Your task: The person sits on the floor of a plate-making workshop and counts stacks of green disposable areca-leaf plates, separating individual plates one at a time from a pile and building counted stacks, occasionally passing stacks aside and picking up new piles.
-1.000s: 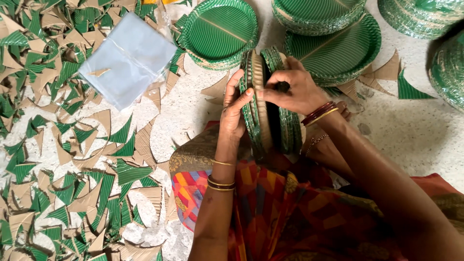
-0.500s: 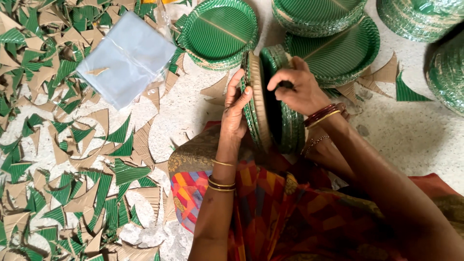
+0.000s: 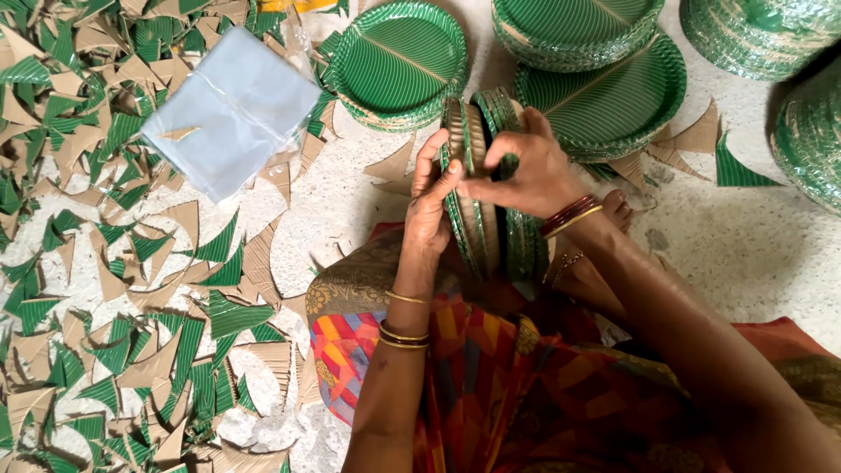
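Nearest the camera lies the person's lap, covered in bright patterned cloth (image 3: 491,385) of orange, red and yellow, with both forearms reaching forward over it, thin bangles on each wrist. Just beyond the lap a stack of green paper plates (image 3: 486,188) stands on edge, rims up, brown backs showing between the green faces. The left hand (image 3: 434,206) presses flat against the stack's left side, fingers stretched upward along the rims, thumb toward the middle, so it is mostly open and steadying rather than gripping. The right hand (image 3: 526,171) is curled over the top of the stack, fingers bent and closed on the rims of a few plates, its fingertips meeting the left thumb. A bare foot (image 3: 618,206) peeks out just right of the right wrist. To the left, the floor (image 3: 753,254) is strewn with green and brown triangular offcuts (image 3: 131,350), and a clear bag of pale sheets (image 3: 232,109) lies on top of them. Farther off, flat piles of green plates (image 3: 403,57) sit in a row beyond the hands, with more stacks (image 3: 762,31) at the far right
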